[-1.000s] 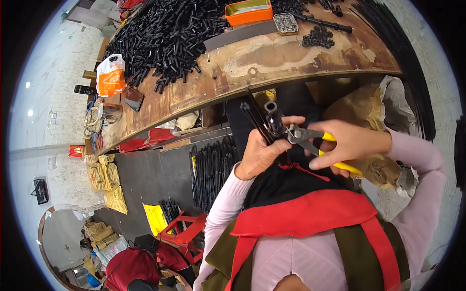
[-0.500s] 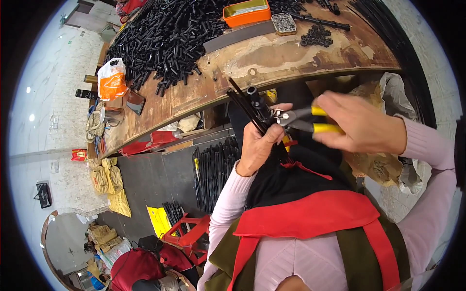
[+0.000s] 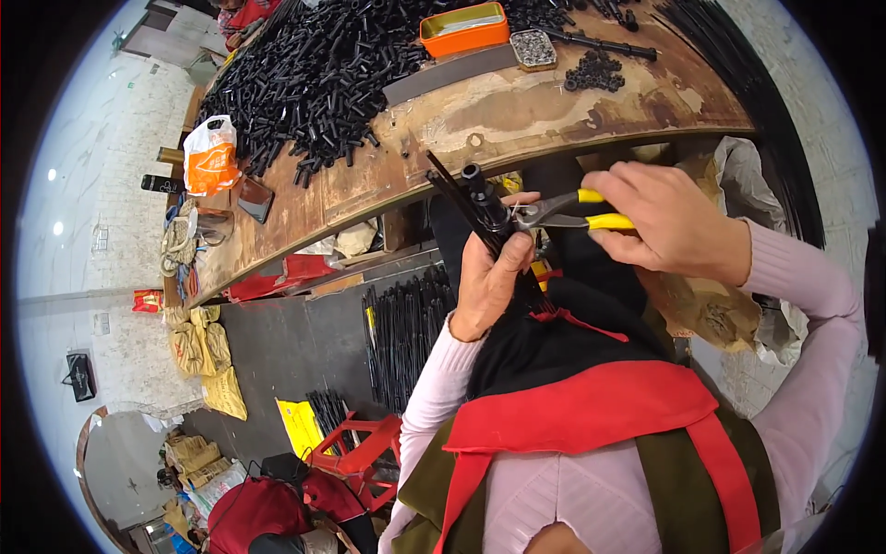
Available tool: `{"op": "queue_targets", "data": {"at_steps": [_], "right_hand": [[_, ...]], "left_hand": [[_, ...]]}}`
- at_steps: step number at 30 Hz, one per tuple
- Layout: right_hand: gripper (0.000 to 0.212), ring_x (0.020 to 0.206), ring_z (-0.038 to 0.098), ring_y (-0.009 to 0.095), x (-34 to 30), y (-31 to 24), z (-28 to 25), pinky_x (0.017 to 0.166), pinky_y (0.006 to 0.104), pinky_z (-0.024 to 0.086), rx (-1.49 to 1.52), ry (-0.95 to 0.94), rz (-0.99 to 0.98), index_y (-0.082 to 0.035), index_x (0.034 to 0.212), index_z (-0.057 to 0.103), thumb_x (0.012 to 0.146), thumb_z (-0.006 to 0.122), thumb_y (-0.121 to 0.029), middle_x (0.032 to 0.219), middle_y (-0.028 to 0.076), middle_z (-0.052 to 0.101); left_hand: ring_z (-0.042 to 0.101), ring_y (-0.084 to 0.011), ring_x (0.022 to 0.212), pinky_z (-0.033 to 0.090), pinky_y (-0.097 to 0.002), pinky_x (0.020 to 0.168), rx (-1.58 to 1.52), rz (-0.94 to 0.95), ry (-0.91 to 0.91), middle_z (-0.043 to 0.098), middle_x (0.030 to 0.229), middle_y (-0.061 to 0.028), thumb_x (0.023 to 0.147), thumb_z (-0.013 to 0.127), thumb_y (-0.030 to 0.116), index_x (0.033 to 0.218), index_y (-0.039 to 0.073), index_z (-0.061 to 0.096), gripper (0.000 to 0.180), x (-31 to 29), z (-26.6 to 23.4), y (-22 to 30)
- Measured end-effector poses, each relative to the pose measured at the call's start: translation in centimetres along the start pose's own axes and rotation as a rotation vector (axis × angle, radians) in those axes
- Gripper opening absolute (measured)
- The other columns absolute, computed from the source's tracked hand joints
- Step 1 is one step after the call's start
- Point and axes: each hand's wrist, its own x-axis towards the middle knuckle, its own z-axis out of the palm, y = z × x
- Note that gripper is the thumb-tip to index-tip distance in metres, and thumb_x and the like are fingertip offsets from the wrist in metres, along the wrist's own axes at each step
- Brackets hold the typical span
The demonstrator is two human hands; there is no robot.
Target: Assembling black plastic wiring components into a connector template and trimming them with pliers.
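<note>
My left hand (image 3: 489, 282) is wrapped round a bundle of thin black rods (image 3: 454, 196) and a thicker black tube fitting (image 3: 480, 191), held tilted above my lap. In my right hand (image 3: 669, 222) is a pair of pliers (image 3: 551, 211) with yellow grips, one handle under the fingers and the other by the thumb. The pliers' jaws touch the fitting's side, close to my left thumb. Something thin and shiny shows at the jaws, too small to name. My lap is covered by a black apron with a red band (image 3: 581, 406).
Ahead, a worn wooden table (image 3: 517, 106) carries a heap of black tube pieces (image 3: 314, 83), an orange box (image 3: 464, 31), a small tray of metal bits (image 3: 533, 50) and black rings (image 3: 593, 71). Black rods (image 3: 411, 337) lie lower left, beside a red stool (image 3: 360, 452). Another person's sleeve (image 3: 254, 14) shows far left.
The pliers' handles have come nearer together, and my right hand has shifted slightly left and up. My left hand keeps its hold on the rods and fitting.
</note>
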Motion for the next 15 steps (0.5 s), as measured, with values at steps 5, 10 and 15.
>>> {"op": "queue_targets", "data": {"at_steps": [5,10,15], "right_hand": [[0.048,0.049,0.052,0.021,2.2,-0.3,-2.8,0.049,0.0342,0.043,1.138,-0.867,0.872,0.004,0.102,0.056,0.102,0.042,-0.043,0.067,0.012,0.057],[0.053,0.047,0.045,0.011,1.0,-1.4,-2.0,0.045,0.0269,0.038,1.136,-0.833,0.818,0.003,0.098,0.056,0.105,0.034,-0.045,0.062,0.006,0.052],[0.042,0.046,0.047,0.008,-1.6,-1.3,0.8,0.041,0.0238,0.036,1.252,-0.509,0.717,-0.003,0.088,0.052,0.106,0.039,-0.039,0.059,0.004,0.051]], "left_hand": [[0.041,-0.0107,0.062,0.036,-0.0268,0.058,-0.047,-0.065,-0.206,0.043,0.072,-0.0002,0.092,0.067,0.038,0.103,0.004,0.046,0.042,0.2,-1.6,-0.3],[0.042,-0.0114,0.063,0.036,-0.0268,0.058,-0.091,-0.085,-0.255,0.045,0.074,-0.0016,0.092,0.068,0.037,0.098,0.007,0.042,0.041,-0.2,-1.6,0.0],[0.041,-0.0062,0.066,0.034,-0.0221,0.059,-0.049,-0.071,-0.161,0.047,0.073,0.0039,0.098,0.061,0.026,0.096,0.003,0.054,0.024,0.5,-0.9,-0.4]]}}
